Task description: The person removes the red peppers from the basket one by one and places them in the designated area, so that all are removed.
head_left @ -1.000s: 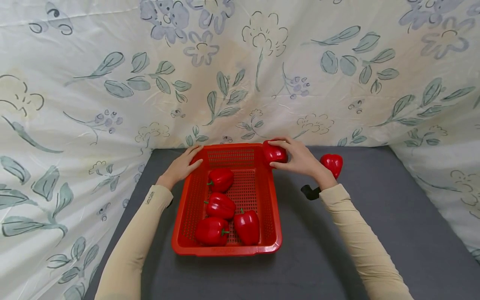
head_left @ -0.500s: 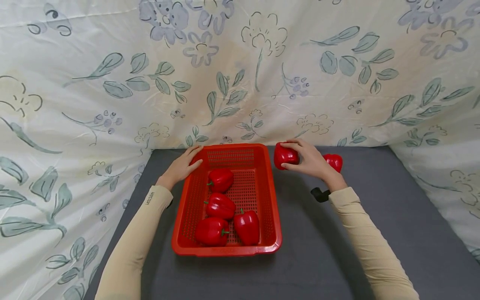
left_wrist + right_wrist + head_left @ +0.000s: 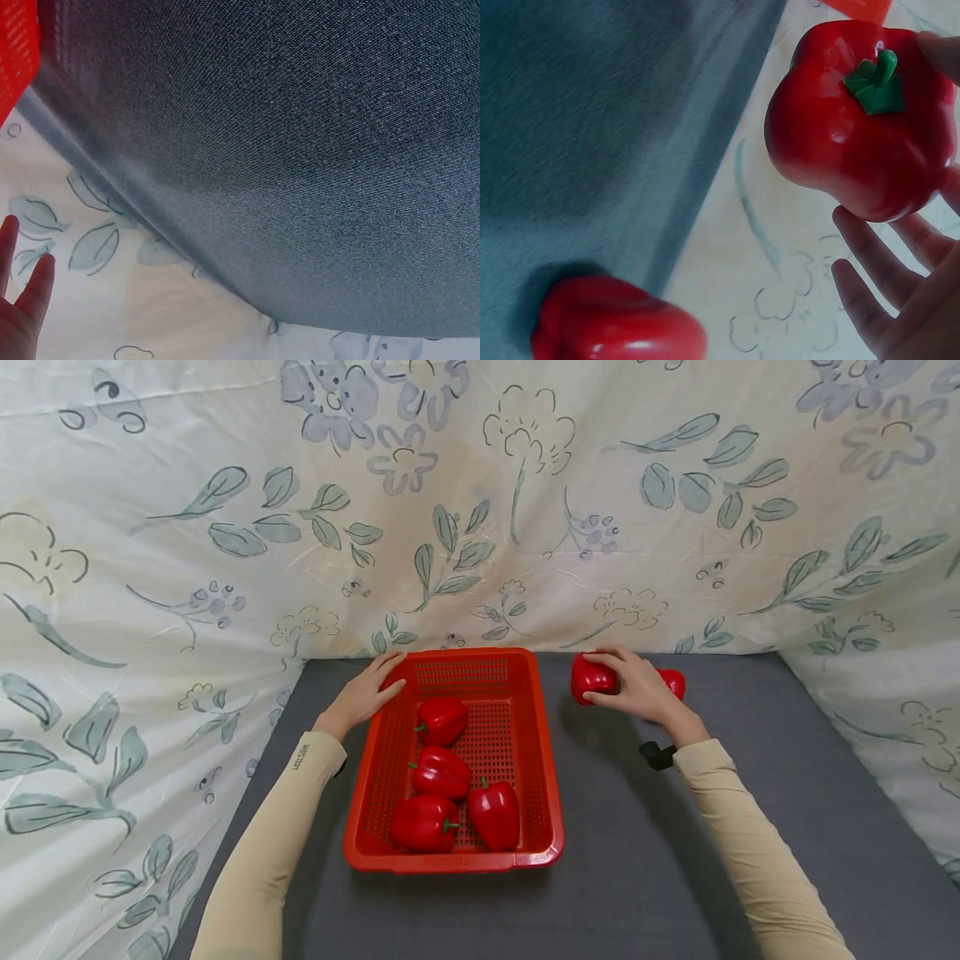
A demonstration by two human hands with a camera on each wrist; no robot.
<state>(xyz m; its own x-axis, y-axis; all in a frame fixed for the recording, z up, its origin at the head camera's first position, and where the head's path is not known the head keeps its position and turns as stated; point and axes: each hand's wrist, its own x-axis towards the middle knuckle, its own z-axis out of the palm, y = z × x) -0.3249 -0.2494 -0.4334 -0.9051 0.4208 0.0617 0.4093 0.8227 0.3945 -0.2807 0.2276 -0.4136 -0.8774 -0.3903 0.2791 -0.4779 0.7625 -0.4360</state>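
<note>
Head view shows the right hand [image 3: 637,687] in the upper right of centre, its fingers and thumb curled round a red pepper [image 3: 592,678] which it holds just above the grey table [image 3: 750,727], a little to the right of the red basket [image 3: 540,760] and apart from its rim. Right wrist view shows the same pepper [image 3: 855,120] in the upper right of the frame, green stem facing the camera, with a thumb tip on its top right edge and the fingers [image 3: 870,262] spread loosely beneath it; whether every finger touches the skin is hard to say from that angle. A second loose pepper [image 3: 674,682] lies on the table just behind the right hand, and it fills the lower left corner of the right wrist view [image 3: 615,319].

The left hand [image 3: 365,690] rests on the far left corner of the basket, fingers straight and together over the rim. Left wrist view gives only fingertips [image 3: 22,292] at the lower left, against the flowered cloth [image 3: 112,300]. Four peppers [image 3: 453,777] lie inside the basket.
</note>
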